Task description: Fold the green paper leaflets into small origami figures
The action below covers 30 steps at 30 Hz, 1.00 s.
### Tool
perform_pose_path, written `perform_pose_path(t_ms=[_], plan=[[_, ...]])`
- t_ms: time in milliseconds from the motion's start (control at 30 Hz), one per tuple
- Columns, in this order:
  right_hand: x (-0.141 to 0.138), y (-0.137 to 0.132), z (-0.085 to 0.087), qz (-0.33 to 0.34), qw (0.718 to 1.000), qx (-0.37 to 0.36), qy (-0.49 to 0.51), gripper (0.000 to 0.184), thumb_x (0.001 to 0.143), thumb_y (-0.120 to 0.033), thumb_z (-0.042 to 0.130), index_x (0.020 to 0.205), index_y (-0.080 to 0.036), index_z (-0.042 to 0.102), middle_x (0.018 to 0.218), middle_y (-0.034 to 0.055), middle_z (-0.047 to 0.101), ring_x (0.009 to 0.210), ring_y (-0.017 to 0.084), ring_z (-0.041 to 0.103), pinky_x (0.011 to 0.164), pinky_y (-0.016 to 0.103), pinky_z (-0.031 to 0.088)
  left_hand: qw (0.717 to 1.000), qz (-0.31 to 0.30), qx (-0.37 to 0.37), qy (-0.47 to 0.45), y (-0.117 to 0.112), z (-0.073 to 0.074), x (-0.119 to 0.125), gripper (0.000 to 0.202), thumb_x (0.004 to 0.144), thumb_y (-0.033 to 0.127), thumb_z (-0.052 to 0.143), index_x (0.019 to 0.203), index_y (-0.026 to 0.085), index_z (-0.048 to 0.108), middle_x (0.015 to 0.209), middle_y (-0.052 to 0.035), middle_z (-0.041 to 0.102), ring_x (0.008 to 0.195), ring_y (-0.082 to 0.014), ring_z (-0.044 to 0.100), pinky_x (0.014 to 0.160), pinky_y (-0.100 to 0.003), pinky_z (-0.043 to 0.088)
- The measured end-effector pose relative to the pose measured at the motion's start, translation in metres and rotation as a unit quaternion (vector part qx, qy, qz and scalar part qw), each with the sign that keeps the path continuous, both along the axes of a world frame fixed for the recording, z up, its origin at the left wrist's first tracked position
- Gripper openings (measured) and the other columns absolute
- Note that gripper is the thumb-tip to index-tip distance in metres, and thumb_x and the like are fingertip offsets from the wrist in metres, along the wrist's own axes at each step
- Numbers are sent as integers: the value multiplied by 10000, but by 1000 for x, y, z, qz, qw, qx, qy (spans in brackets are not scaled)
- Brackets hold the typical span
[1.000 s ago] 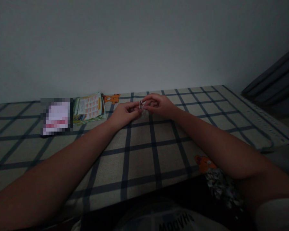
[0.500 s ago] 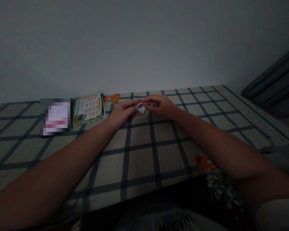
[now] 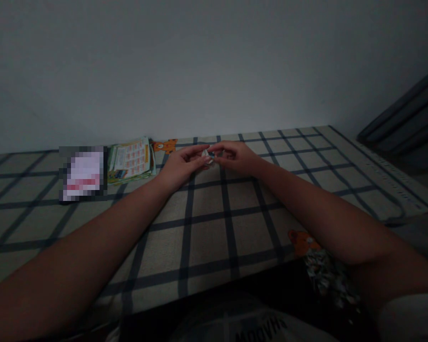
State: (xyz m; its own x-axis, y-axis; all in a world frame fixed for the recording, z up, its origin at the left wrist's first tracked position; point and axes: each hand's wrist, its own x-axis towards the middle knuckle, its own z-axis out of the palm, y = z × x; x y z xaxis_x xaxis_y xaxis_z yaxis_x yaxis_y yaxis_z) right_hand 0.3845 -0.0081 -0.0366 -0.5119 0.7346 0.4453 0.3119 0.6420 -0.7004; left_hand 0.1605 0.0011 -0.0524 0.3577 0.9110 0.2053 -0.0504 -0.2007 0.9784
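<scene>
Between my two hands is a small crumpled piece of printed paper [image 3: 209,156], whitish with dark blue marks. My left hand [image 3: 185,164] pinches it from the left with thumb and fingers. From the right, my right hand [image 3: 236,156] closes thumb and forefinger on its other side. Both hands are just above the checked cloth [image 3: 207,237], near the wall. Part of the paper is hidden behind my fingertips.
To the left lie a stack of printed booklets [image 3: 130,159] and a blurred pinkish item [image 3: 83,173]. A pile of crumpled paper scraps [image 3: 330,278] lies at the lower right, on something dark. The grey wall [image 3: 199,66] rises behind the cloth.
The paper piece has been squeezed smaller between my fingers, and dark blue marks now show on it. Both hands stay in nearly the same place.
</scene>
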Motion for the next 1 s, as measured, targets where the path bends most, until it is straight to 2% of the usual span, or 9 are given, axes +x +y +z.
perform_pose_path(t_ms=[167, 333, 500, 600, 667, 733, 1000], plan=[[-2, 0, -1, -17, 997, -63, 28, 389, 920, -499, 643, 1110, -161, 608, 859, 16, 653, 726, 131, 581, 651, 250, 429, 998, 3, 55, 39, 6, -3, -2, 697, 669, 425, 921, 1296, 193, 722, 1073, -95, 773, 929, -215, 720, 898, -394, 614], [-1, 2, -2, -27, 998, -43, -39, 327, 909, -472, 633, 934, -146, 644, 809, 23, 654, 729, 140, 559, 655, 261, 398, 986, 0, 134, 102, 8, -6, -3, 743, 695, 372, 889, 1385, 215, 663, 1017, -54, 720, 874, -177, 677, 863, -355, 586], [-3, 0, 0, -13, 998, -55, -16, 322, 896, -479, 646, 903, -158, 625, 780, 16, 640, 702, 140, 572, 634, 261, 421, 980, 2, 158, 123, 7, -4, -3, 771, 728, 423, 858, 1428, 210, 617, 1120, -83, 711, 950, -201, 672, 873, -344, 564], [-5, -2, 2, -12, 996, -83, 32, 319, 897, -481, 643, 927, -165, 603, 802, 17, 641, 686, 132, 591, 627, 264, 465, 981, -20, 135, 137, 5, -1, -2, 626, 767, 551, 813, 1260, 180, 711, 1099, -95, 741, 961, -219, 677, 864, -337, 550], [-6, -2, 3, -25, 993, -96, 59, 336, 889, -496, 653, 933, -168, 592, 805, 14, 638, 667, 122, 587, 614, 260, 479, 981, -47, 104, 155, 2, 1, -3, 549, 820, 633, 736, 1082, 152, 757, 981, -93, 753, 864, -200, 675, 799, -317, 538], [-6, -2, 3, -35, 992, -102, 70, 358, 878, -514, 666, 924, -169, 581, 796, 10, 636, 655, 115, 579, 600, 253, 477, 980, -60, 89, 167, 0, 3, -3, 547, 865, 668, 666, 979, 142, 761, 867, -79, 740, 769, -173, 652, 737, -293, 516], [-6, -1, 1, -27, 993, -102, 46, 347, 877, -515, 643, 911, -179, 566, 742, -16, 591, 673, 124, 557, 622, 256, 432, 963, -53, 138, 226, -5, 5, -3, 490, 937, 613, 567, 863, 154, 721, 684, -25, 646, 615, -136, 562, 581, -251, 418]])
